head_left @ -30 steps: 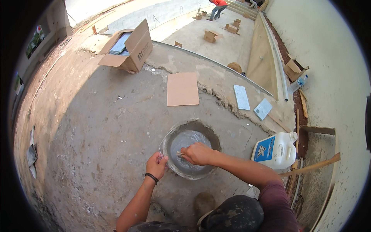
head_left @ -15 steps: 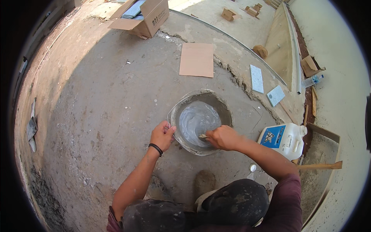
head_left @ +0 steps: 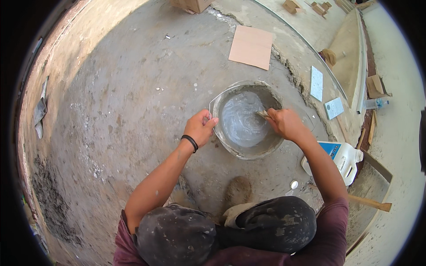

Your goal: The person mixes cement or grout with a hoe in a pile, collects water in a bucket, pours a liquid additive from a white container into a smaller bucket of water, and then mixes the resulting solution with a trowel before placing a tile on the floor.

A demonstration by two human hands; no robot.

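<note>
A round bucket [head_left: 269, 95] crusted with dried grey mortar stands on the concrete in front of my knees. Inside it lies a wet grey-white mix [head_left: 239, 120] with swirl marks on its surface. My left hand [head_left: 200, 128] is closed at the bucket's left rim, pinching the thin wire handle [head_left: 211, 104] there. Over the right side of the bucket, my right hand [head_left: 287, 124] is closed round a short, mix-smeared stirring stick [head_left: 262, 114]. The stick's far end reaches into the mix, and its exact kind is hard to tell.
Right of the bucket stands a white jug [head_left: 344, 162] with a blue label, near a small white cap [head_left: 294, 184] and a wooden handle [head_left: 370, 203]. Beyond lie a cardboard sheet [head_left: 251, 47], two pale-blue tiles [head_left: 316, 83] and a cardboard box [head_left: 193, 4]. A crack crosses the concrete.
My right hand has swept the stick from the bucket's near right side up to its right side, and the swirls differ. The left hand keeps its hold. The whole view has shifted.
</note>
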